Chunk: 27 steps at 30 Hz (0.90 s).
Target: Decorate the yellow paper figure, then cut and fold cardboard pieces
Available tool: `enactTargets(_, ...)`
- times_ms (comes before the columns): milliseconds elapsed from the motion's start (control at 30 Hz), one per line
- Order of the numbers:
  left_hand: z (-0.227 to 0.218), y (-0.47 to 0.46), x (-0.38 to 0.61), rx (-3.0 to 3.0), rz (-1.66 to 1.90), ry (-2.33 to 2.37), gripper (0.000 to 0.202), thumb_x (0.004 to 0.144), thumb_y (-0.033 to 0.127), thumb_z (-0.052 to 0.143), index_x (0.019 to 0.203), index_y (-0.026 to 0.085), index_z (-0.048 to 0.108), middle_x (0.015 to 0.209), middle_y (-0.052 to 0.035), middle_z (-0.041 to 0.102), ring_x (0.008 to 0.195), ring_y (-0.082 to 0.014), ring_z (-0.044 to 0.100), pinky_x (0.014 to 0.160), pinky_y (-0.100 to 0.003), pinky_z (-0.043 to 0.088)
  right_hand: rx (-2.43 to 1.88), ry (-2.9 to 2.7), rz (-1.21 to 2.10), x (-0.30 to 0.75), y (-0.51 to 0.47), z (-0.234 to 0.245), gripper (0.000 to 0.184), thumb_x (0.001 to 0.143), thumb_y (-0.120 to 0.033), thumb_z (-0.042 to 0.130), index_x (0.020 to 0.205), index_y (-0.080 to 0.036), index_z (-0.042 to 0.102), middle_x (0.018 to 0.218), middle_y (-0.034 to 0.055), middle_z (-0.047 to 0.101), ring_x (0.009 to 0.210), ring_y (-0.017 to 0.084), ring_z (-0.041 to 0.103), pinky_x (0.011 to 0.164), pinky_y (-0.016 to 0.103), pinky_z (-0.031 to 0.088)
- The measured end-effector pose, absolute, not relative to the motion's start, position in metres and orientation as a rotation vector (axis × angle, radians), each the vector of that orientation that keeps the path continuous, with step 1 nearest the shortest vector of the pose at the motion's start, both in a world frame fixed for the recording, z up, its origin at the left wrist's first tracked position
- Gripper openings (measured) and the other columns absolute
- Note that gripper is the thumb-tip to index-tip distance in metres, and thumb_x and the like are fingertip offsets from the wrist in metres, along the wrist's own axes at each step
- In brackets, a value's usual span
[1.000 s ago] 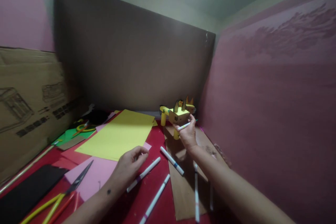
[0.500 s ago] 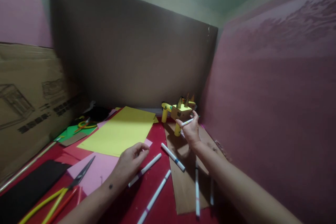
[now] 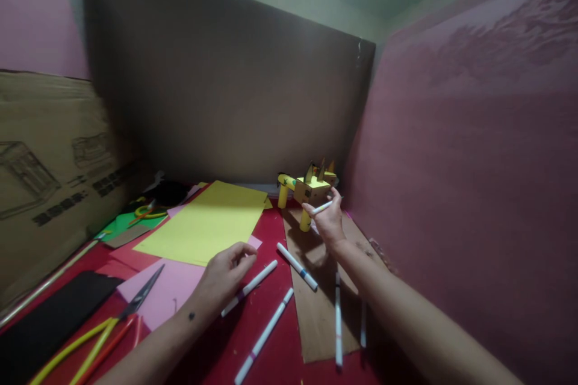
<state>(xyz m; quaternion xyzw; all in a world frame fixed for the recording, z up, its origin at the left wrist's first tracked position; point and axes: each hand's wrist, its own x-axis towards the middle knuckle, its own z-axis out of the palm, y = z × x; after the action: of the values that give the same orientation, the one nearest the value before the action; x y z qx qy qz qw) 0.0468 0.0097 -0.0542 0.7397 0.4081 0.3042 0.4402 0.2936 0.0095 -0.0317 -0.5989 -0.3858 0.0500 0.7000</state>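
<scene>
In the head view my right hand (image 3: 329, 222) is closed around a white marker (image 3: 322, 207), held in front of a small cardboard animal figure (image 3: 312, 194). This figure has a brown box-like part, yellow legs and tail, and pointed brown pieces standing on top; my fingertips are close to its right side, and whether they touch it I cannot tell. My left hand (image 3: 230, 267) rests low, loosely curled with a gap between thumb and fingers, and holds nothing. Just beside it lies a white marker (image 3: 250, 289) on the red surface.
A yellow sheet (image 3: 205, 222), pink paper (image 3: 156, 289) and open scissors (image 3: 130, 310) lie on the left, near a black piece (image 3: 58, 319). A blue-banded marker (image 3: 297, 266) crosses onto the cardboard strip (image 3: 311, 325); several more markers lie nearby. Walls stand behind and right.
The view has shifted very slightly. My right hand and its marker stay at the cardboard figure with hardly any movement, and my left hand stays in place.
</scene>
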Motion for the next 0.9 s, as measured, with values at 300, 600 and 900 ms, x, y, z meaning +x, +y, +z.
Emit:
enactTargets(300,-0.052,0.008,0.046,1.814,0.763,0.986,0.029,0.081,0.045,0.052,0.087,0.019,0.061,0.075,-0.001,0.06,0.073,-0.0203,0.056,0.069,-0.03,0.04,-1.344,-0.856,0.106,0.291,0.013,-0.029,0.095,0.051,-0.032,0.082,0.132,-0.013,0.038,0.127,0.0194,0.055,0.112,0.028,0.058,0.101,0.043,0.042)
enactTargets(600,-0.054,0.008,0.048,1.839,0.775,0.977,0.029,0.081,0.044,0.052,0.087,0.018,0.062,0.07,0.0009,0.056,0.067,-0.0178,0.05,0.064,-0.029,0.037,-1.345,-0.84,0.072,0.291,0.018,-0.027,0.088,0.054,-0.031,0.08,0.13,-0.014,0.04,0.117,0.016,0.063,0.1,0.025,0.063,0.093,0.041,0.048)
enactTargets(900,-0.047,0.001,0.045,1.863,0.734,1.009,0.03,0.084,0.045,0.048,0.089,0.018,0.061,0.07,0.0014,0.054,0.064,-0.0165,0.047,0.061,-0.028,0.035,-1.354,-0.807,-0.049,0.279,0.023,-0.03,0.087,0.056,-0.031,0.079,0.131,-0.015,0.038,0.12,0.0163,0.062,0.105,0.025,0.063,0.095,0.038,0.046)
